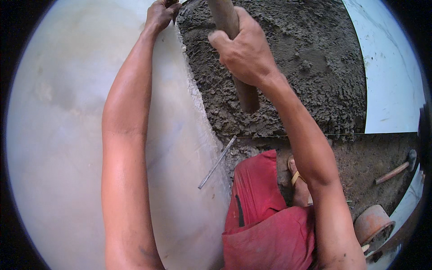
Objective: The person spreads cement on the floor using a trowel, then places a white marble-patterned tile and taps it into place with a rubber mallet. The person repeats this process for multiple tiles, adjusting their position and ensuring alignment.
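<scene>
My right hand (246, 51) is wrapped round a thick wooden handle (246, 96), raised above a bed of dark wet mortar (315, 81). The handle slants from the top edge of the picture, so its upper end is out of view. My left arm stretches far forward along the pale smooth surface (58, 135) on the left. At the rough seam where that surface meets the mortar, my left hand (159, 17) has its fingers bent together; whatever they hold is too small to make out.
White tile (391, 85) borders the mortar on the right. A thin string (288, 135) crosses its near edge. A thin grey rod (217, 163) lies near the seam. My sandalled foot (299, 189) stands on dirt. At the lower right are a hammer (392, 173) and a clay-coloured pot (372, 223).
</scene>
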The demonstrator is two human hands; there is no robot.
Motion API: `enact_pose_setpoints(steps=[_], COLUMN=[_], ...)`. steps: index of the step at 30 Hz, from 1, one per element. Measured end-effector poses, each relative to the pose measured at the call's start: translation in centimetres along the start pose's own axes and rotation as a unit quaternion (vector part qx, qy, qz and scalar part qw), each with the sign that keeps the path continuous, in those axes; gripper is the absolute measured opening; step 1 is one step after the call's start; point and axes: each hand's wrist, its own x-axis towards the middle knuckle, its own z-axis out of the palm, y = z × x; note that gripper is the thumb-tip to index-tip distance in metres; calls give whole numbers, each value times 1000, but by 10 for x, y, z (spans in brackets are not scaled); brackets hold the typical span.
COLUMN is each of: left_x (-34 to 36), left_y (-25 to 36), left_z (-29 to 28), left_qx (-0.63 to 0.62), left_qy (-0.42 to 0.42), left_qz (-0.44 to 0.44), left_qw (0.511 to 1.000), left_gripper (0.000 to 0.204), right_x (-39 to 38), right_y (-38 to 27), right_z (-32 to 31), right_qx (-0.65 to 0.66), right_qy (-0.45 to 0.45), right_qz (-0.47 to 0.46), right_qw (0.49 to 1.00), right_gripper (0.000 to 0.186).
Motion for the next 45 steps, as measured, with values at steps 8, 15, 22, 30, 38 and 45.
enact_pose_setpoints(steps=[8, 15, 22, 30, 38, 45], left_x=[-4, -13, -17, -21, -26, -20], left_y=[6, -12, 10, 14, 27, 19], left_z=[-9, 6, 4, 15, 6, 20], left_qx=[25, -26, 37, 34, 64, 46], left_qy=[-34, -56, 25, 70, 34, 11], left_qz=[2, -24, -114, -127, -179, -158], left_qw=[999, 998, 992, 989, 981, 986], left_gripper=[31, 25, 17, 19, 24, 26], right_x=[25, 43, 48, 50, 62, 51], right_y=[-8, 38, -26, 6, -64, -3], right_z=[23, 25, 12, 11, 14, 17], right_qx=[77, -85, 0, -157, 17, -122], right_qy=[131, 2, 10, -34, 197, -67], right_qz=[-84, 42, -28, 42, -302, 51], right_qw=[985, 996, 1000, 986, 933, 989], right_gripper=[45, 46, 41, 43, 39, 39])
